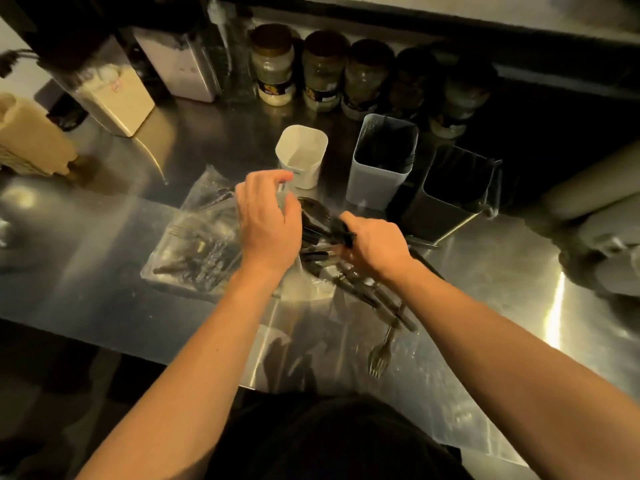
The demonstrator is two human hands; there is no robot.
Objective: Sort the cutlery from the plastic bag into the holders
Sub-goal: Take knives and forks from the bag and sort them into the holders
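A clear plastic bag point(197, 251) with dark-handled cutlery inside lies on the steel counter point(485, 289). My left hand point(268, 223) hovers over the bag's right end, its fingers curled around clear plastic. My right hand point(375, 245) grips a bundle of dark-handled cutlery point(325, 223) just right of the bag. More loose cutlery point(367, 292) lies below that hand, with a metal fork point(379, 358) nearest me. Behind stand a white holder point(303, 155), a taller grey holder point(381, 161) with dark cutlery in it, and a dark holder point(453, 188).
A row of lidded jars point(325, 69) lines the back of the counter. Two tall containers point(110, 95) stand at the back left, with a brown paper stack point(31, 136) at the far left. Rolled items point(595, 216) lie at the right edge.
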